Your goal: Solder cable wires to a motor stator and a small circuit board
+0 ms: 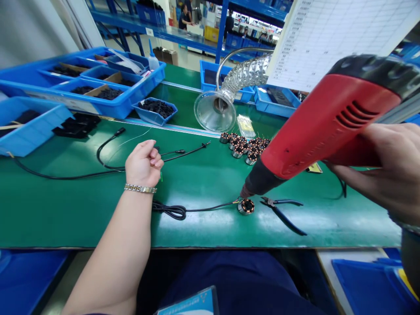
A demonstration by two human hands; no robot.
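Observation:
My right hand (390, 168) is wrapped round the handle of a red heat gun (321, 122) with a black nozzle. The nozzle's tip points down at the thin wires beside a small copper-wound motor stator (246, 206). From those wires a black cable (172, 211) runs left into a looped bundle, partly hidden behind my left forearm. My left hand (144, 162) is held above the bench with its fingers curled closed; what they hold, if anything, is hidden. Just right of the stator lie cutting pliers (284, 213) with dark blue handles, their handles spread.
Several more stators (244, 146) stand grouped behind the nozzle. A metal extraction funnel (215, 111) on a flexible duct faces the bench. Blue bins (154, 111) of black parts and a divided blue tray (114, 105) stand at left. Other black cables (65, 176) cross the green mat.

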